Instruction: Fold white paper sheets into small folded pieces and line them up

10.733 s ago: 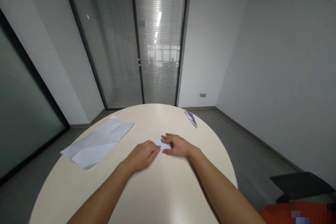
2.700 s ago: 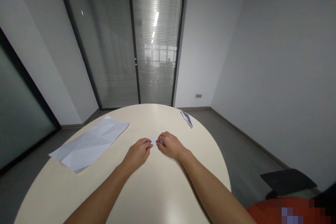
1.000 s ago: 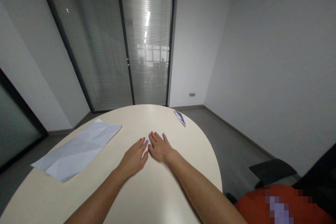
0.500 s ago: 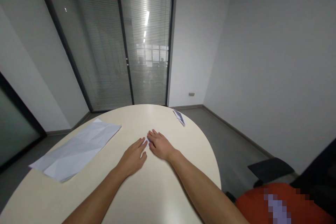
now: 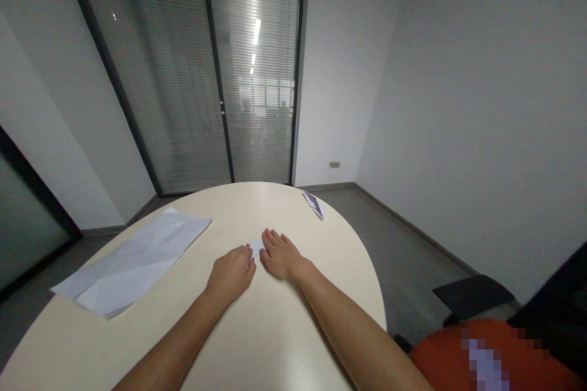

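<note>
A small folded white paper [image 5: 255,248] lies on the round cream table [image 5: 275,330], mostly hidden between my two hands. My left hand [image 5: 230,272] rests on the table with fingers curled at the paper's near left edge. My right hand [image 5: 279,255] lies flat, fingers stretched forward, pressing the paper's right side. Both forearms reach in from the bottom of the view.
A stack of creased white sheets [image 5: 132,259] lies at the table's left. A small folded paper piece [image 5: 314,203] sits near the far right rim. A black chair [image 5: 472,296] stands at the right, with glass doors and blinds [image 5: 206,79] beyond the table.
My left hand's fingers have curled in from flat and pulled back slightly. My right hand stays pressed flat on the small paper. The view has held steady over the last half second.
</note>
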### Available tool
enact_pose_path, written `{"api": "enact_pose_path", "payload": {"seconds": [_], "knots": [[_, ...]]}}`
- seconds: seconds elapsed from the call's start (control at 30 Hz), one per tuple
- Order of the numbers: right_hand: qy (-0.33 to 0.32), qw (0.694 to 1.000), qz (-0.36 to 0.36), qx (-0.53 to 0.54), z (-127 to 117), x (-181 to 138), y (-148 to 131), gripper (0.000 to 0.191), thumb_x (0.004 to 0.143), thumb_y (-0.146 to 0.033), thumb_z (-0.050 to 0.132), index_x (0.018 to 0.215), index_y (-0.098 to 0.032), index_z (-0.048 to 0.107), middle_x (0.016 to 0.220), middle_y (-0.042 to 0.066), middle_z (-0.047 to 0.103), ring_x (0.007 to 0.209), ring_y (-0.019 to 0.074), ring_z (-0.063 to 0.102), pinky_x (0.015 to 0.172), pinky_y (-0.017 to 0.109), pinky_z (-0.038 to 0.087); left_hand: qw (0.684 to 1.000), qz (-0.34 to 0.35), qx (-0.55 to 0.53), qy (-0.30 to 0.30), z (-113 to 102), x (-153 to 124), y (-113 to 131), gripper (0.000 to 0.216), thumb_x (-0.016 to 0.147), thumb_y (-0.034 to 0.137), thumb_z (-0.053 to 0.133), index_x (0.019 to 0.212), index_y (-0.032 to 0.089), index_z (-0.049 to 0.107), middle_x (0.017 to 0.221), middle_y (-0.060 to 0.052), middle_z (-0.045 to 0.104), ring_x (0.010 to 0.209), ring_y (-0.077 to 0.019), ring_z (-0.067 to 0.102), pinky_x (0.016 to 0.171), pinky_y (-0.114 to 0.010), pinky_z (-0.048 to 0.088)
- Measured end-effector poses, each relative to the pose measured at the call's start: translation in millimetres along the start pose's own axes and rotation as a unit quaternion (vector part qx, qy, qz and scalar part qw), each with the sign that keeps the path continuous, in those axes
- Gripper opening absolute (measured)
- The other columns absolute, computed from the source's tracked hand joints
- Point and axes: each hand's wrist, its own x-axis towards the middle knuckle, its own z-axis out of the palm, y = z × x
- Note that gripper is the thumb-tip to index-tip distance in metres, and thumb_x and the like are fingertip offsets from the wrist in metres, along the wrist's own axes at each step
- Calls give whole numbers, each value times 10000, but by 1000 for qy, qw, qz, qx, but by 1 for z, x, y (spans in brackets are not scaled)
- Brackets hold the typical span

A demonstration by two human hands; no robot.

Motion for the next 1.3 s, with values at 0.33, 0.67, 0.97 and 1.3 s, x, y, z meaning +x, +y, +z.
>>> {"api": "enact_pose_path", "payload": {"seconds": [0.33, 0.67, 0.97, 1.3], "knots": [[43, 999, -10, -9, 7, -1, 1, 640, 1013, -367, 255, 1548, -17, 267, 1617, 198, 229, 1512, 289, 180, 1220, 481, 157, 996, -46, 70, -6, -10, -1, 5, 350, 974, 263, 375, 937, 156, 706, 931, -116, 737, 875, -255, 708, 729, -341, 516], [77, 994, -74, 6, 2, -3, 7, 530, 1005, -344, 358, 1477, -115, 431, 1572, 164, 369, 1492, 299, 242, 1177, 486, 268, 996, 57, -12, 62, 5, -4, -3, 362, 949, 204, 417, 1246, 134, 613, 1306, -134, 655, 1201, -222, 616, 1025, -335, 471], [51, 997, -57, 11, 7, 0, 7, 599, 1017, -357, 298, 1536, -59, 310, 1612, 177, 263, 1507, 313, 185, 1208, 526, 193, 1000, 12, 9, 13, 9, -4, -2, 410, 978, 275, 425, 1336, 138, 571, 1443, -141, 561, 1334, -239, 531, 1092, -372, 440], [46, 997, -55, 9, 5, -2, 5, 611, 1015, -359, 294, 1545, -55, 290, 1615, 171, 252, 1510, 307, 175, 1216, 514, 179, 998, -41, 50, -3, -8, -3, 2, 340, 985, 269, 371, 1082, 161, 679, 1129, -138, 728, 1018, -255, 706, 805, -349, 545]]}}
